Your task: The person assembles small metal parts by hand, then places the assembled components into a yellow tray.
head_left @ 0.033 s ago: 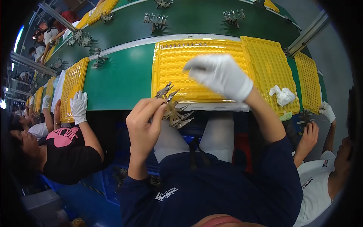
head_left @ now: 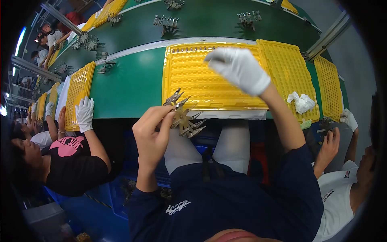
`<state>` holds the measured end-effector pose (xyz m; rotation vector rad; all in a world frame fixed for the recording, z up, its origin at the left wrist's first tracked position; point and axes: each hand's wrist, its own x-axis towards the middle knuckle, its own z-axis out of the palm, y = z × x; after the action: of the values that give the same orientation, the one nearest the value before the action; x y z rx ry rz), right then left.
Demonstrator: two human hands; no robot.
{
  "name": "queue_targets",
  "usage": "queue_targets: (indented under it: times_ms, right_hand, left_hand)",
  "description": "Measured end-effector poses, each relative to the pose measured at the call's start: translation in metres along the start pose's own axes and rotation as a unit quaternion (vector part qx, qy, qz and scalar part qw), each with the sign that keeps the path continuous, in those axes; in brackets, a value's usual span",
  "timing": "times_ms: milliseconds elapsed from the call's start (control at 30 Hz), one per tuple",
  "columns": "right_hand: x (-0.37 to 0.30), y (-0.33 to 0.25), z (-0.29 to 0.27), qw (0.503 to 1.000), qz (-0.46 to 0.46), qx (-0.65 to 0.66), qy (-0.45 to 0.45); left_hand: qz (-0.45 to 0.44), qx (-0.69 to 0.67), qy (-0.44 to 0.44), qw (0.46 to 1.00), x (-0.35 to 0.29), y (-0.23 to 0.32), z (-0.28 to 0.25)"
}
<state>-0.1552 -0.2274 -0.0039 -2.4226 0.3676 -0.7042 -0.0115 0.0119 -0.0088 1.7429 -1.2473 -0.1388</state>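
My bare left hand (head_left: pixel 152 131) pinches a star-shaped metal rack (head_left: pixel 183 119) with pointed metal clips on its arms. The rack hangs just off the near edge of the yellow tray. My right hand (head_left: pixel 242 71), in a white glove, is over the upper middle of the tray (head_left: pixel 177 76), fingers curled together. Whatever those fingers hold, if anything, is hidden. Along the tray's far row lie several small shiny metal pieces (head_left: pixel 189 49), reaching toward the gloved fingertips.
A second yellow tray (head_left: pixel 278 60) adjoins on the right, with crumpled white paper (head_left: pixel 301 103) on it. Green bench surface (head_left: pixel 129 84) lies to the left. Metal racks with clips (head_left: pixel 165 23) stand on the dark green belt (head_left: pixel 209 20) beyond. Co-workers sit on both sides, a gloved hand (head_left: pixel 84 114) at left.
My right hand has shifted slightly right and up toward the tray's far row. My left hand has moved a little left, still gripping the rack.
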Motion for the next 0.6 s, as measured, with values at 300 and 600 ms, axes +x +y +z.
queue_targets:
  times_ms: [300, 600]
  right_hand:
    - [0.048, 0.144, 0.011, 0.961, 0.022, -0.231, -0.148]
    - [0.06, 0.163, 0.01, 0.94, -0.035, -0.293, -0.171]
  left_hand:
    - [-0.086, -0.223, -0.003, 0.971, 0.0, -0.01, -0.007]
    - [0.036, -0.084, -0.035, 0.995, 0.006, -0.013, -0.013]
